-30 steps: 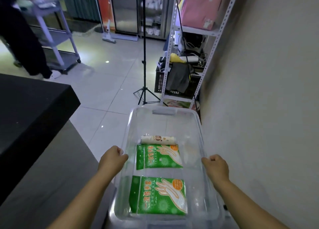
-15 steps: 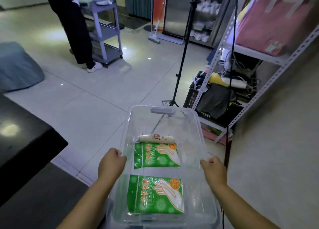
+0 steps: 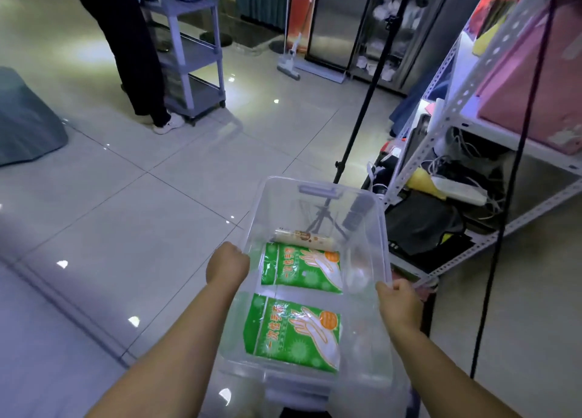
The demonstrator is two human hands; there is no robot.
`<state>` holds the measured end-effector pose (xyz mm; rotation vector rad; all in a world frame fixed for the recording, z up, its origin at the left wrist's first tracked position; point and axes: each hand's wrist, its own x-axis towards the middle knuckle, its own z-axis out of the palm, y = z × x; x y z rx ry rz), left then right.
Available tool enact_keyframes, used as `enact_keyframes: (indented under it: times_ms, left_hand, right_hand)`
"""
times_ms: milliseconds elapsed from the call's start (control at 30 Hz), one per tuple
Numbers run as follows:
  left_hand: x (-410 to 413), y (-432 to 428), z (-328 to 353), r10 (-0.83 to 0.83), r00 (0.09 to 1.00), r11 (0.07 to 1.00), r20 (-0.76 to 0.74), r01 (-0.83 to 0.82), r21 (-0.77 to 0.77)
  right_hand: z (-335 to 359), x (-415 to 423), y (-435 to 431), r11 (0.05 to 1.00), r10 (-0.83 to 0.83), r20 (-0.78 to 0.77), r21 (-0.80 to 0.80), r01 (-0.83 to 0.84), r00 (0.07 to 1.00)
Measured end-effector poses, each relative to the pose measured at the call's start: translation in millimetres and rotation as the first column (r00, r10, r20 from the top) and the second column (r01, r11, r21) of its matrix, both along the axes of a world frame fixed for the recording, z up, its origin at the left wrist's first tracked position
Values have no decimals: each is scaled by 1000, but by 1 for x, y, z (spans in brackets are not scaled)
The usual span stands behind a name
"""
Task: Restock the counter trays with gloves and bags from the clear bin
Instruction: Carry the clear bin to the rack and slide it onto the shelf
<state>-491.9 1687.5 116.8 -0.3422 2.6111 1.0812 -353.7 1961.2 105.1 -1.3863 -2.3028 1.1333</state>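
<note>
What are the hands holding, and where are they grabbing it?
Both hold the clear bin by its side rims: the left hand grips the left rim, the right hand the right rim.

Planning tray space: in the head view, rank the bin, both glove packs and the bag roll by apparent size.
1. bin
2. near glove pack and far glove pack: the near one looks bigger, but it is closer to the camera, so unranked
3. roll
</note>
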Motion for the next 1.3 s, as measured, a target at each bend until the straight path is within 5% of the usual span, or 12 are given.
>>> enact_keyframes:
  times_ms: [367,700,1300]
  left_hand:
    - [-158,5,-19,49,998,998,-32,-50,-44]
    - [-286,-41,-8,262,963,964,-57,-263,-20]
    - [-666,-147,2,136,990,990,-43,-134,45]
  right_hand:
    - [-18,-204,35,986,164,24,-45,-163,986]
    - [-5,-400,7,917,398,-20,-8,-398,917]
    - [-14,-721,-104,980,188,-108,-48,-194,976]
